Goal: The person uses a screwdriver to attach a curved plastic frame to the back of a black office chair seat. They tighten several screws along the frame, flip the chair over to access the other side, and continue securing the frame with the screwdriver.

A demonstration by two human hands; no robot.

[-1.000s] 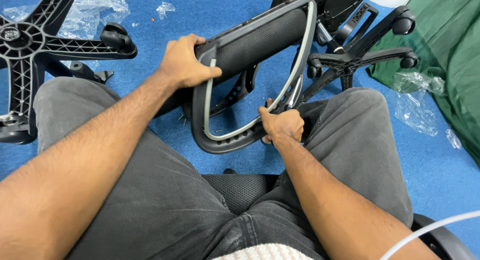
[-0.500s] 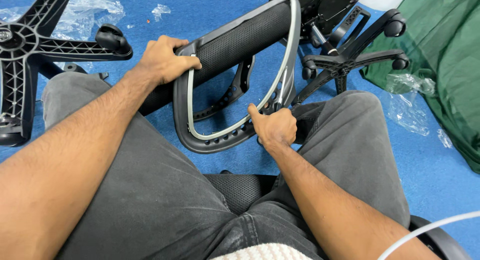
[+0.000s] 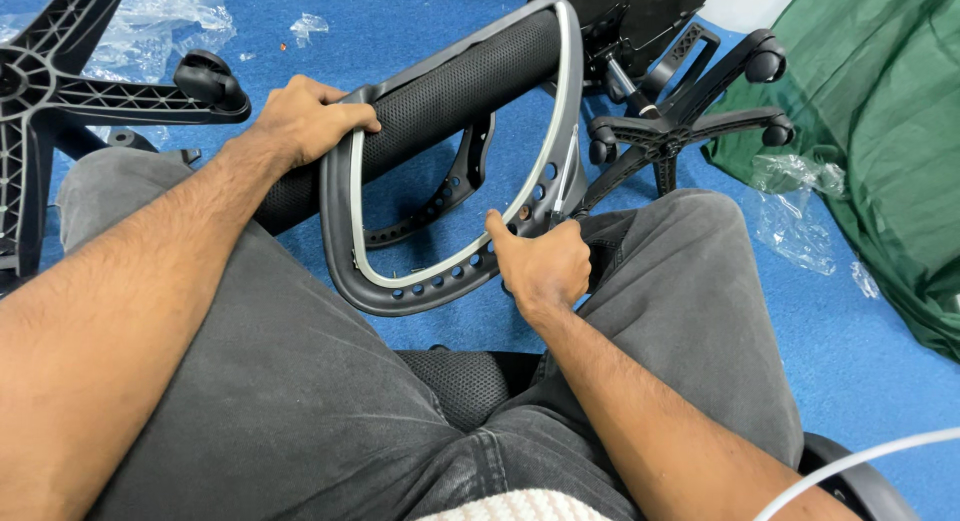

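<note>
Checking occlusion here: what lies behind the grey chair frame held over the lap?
Through the grey chair frame opening show blue carpet and a black perforated bracket. Its mesh pad hides the floor behind it; the right hand covers the frame's lower corner.

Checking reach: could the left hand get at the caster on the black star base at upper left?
Probably yes: the caster lies just beyond the left hand with nothing between, though that hand grips the chair frame.

Blue carpet floor; green cloth heaped right; plastic wrap scattered.
</note>
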